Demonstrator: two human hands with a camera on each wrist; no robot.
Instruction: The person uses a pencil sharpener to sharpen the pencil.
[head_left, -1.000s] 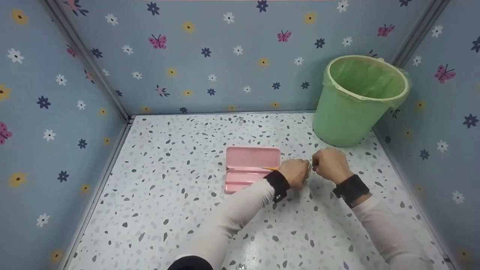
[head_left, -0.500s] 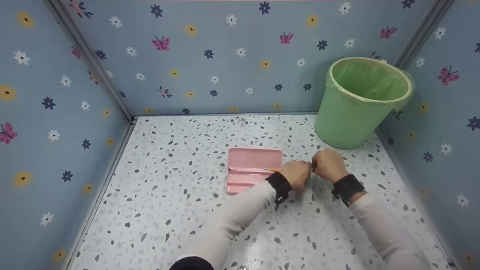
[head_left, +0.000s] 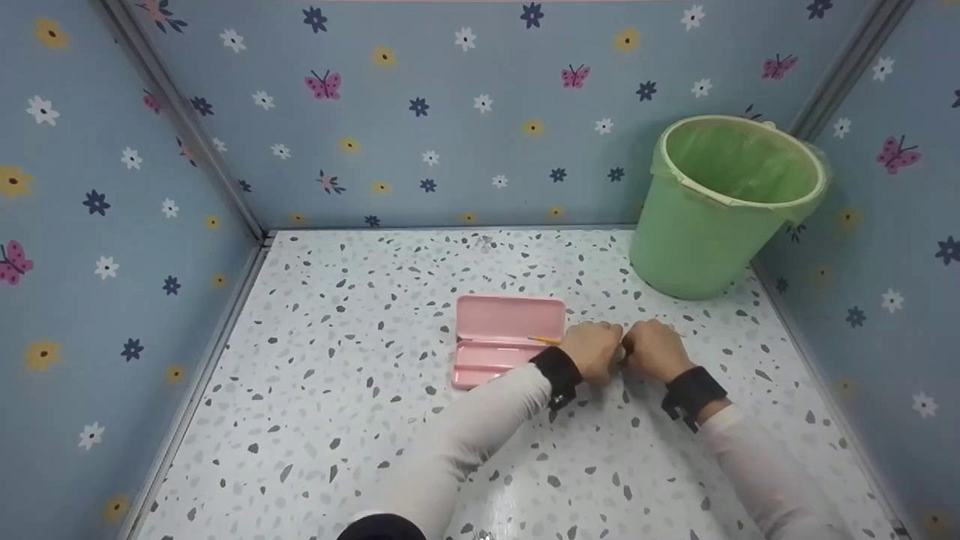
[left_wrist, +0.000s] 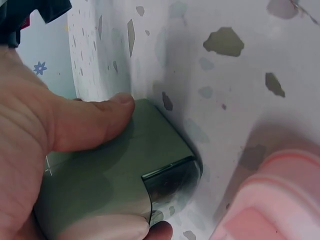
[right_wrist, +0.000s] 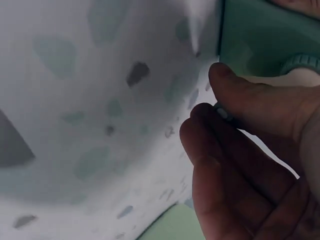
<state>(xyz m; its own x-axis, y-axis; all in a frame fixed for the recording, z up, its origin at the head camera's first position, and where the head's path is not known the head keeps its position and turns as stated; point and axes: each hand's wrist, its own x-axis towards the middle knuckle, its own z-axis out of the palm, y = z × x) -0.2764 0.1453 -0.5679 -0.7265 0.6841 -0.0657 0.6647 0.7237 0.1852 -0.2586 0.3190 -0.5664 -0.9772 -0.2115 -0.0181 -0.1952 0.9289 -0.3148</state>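
A green crank pencil sharpener [left_wrist: 102, 175] with a see-through shavings drawer [left_wrist: 175, 187] stands on the speckled table. My left hand [head_left: 592, 351] grips its body, thumb on one side and fingers round the other. My right hand [head_left: 657, 351] pinches the small dark knob of the crank handle [right_wrist: 223, 113] between thumb and fingers, close beside the sharpener. In the head view the two hands hide nearly all of the sharpener. A yellow pencil [head_left: 545, 340] sticks out to the left from behind my left hand; its other end is hidden.
An open pink pencil case [head_left: 510, 319] lies left of my left hand, partly covered by the wrist. At the back right stands a green bin [head_left: 690, 247] with a liner. Patterned walls [head_left: 450, 150] enclose the table [head_left: 337, 337] at the back and both sides.
My right hand has dropped slightly toward me, lower in the head view, still at the crank. The left hand keeps its hold on the sharpener. The head view has shifted slightly.
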